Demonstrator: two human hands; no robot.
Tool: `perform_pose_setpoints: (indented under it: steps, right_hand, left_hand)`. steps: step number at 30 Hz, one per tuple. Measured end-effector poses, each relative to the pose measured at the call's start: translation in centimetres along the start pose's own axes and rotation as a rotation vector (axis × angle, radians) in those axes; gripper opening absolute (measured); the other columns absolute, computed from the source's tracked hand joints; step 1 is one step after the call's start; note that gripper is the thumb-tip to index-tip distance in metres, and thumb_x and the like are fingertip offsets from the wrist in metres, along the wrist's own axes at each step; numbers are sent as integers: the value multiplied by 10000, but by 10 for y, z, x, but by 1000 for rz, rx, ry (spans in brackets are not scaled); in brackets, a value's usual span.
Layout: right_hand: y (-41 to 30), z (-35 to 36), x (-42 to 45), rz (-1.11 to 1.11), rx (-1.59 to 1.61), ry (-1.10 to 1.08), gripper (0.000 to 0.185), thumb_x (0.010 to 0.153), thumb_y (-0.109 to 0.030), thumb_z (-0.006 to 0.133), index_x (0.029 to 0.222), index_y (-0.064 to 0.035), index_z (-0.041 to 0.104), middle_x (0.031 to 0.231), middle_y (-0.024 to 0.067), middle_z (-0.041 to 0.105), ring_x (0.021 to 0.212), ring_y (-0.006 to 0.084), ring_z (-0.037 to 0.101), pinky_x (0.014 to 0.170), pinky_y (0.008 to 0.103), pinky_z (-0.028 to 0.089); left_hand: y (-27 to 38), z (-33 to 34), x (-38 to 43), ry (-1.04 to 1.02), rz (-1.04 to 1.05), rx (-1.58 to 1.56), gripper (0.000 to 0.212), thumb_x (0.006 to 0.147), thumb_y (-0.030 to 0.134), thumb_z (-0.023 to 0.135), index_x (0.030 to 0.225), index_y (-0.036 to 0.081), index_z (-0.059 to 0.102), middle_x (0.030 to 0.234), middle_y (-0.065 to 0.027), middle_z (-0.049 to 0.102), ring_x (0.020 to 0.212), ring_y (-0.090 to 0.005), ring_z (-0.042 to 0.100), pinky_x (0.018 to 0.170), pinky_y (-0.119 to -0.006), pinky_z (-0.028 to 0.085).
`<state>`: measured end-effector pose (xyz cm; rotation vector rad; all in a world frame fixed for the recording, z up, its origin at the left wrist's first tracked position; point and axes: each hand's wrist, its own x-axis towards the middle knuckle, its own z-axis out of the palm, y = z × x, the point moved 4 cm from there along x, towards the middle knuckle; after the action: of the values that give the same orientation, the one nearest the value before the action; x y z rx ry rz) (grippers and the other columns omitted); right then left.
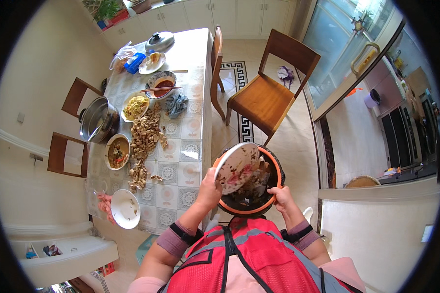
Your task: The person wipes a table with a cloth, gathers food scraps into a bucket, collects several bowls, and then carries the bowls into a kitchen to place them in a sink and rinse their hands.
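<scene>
My left hand (209, 190) grips the rim of a white bowl (237, 166), which is tilted over an orange-rimmed trash bin (279, 172). Reddish and dark food bits cling to the bowl's inside. Food scraps (255, 185) lie in the black-lined bin below it. My right hand (281, 197) holds the bin's orange rim on the right side. To the left, on the dining table, are a heap of peanut shells (145, 135), a white bowl with a few scraps (125, 208) and a bowl of stew (117, 151).
The patterned tablecloth (170, 172) also carries a steel pot (99, 119), a plate of shredded food (135, 107), a bowl of red sauce with chopsticks (161, 85), a grey-blue cloth (176, 106) and a metal lid (160, 42). A wooden chair (262, 99) stands beyond the bin.
</scene>
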<state>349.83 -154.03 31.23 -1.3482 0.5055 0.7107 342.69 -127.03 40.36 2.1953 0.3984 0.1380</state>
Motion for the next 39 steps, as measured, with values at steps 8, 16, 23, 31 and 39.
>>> perform_pose_setpoints:
  steps: [8, 16, 23, 31, 39]
  right_hand:
    - [-17, 5, 14, 24, -139, -1, 161, 676, 11, 658, 802, -37, 571, 619, 4, 537, 431, 122, 472, 363, 268, 352]
    - [-20, 22, 9, 22, -203, -7, 165, 689, 6, 651, 705, -73, 507, 543, -22, 449, 352, 114, 380, 332, 266, 279]
    - [-10, 19, 2, 15, -132, -39, 149, 704, 33, 612, 723, -76, 511, 614, -6, 487, 469, 144, 483, 391, 288, 359]
    - [-3, -3, 1, 75, -91, 9, 133, 742, 19, 582, 714, -79, 495, 612, 3, 479, 507, 181, 484, 513, 327, 428]
    - [-15, -20, 12, 36, -125, 36, 152, 742, 1, 603, 743, -92, 483, 613, 2, 474, 531, 183, 496, 502, 344, 418]
  left_hand:
    - [-29, 8, -32, -200, -597, -1257, 402, 899, 6, 465, 1287, -30, 368, 1188, -173, 561, 997, -308, 629, 770, -442, 591]
    - [-50, -29, -82, -104, -570, -1314, 401, 922, 130, 548, 1293, 42, 424, 1210, -139, 576, 1047, -290, 614, 841, -494, 547]
    - [-150, -105, -176, 456, -518, -1594, 398, 923, 258, 578, 1255, 64, 477, 1186, -114, 600, 1060, -269, 608, 881, -447, 537]
    - [-288, -173, -261, 1172, -653, -1713, 310, 934, 229, 564, 1187, 59, 511, 1042, -128, 645, 829, -268, 661, 684, -389, 598]
    - [-300, -161, -255, 1461, -703, -1653, 376, 904, 285, 624, 1157, 25, 525, 1004, -96, 628, 834, -218, 629, 735, -329, 562]
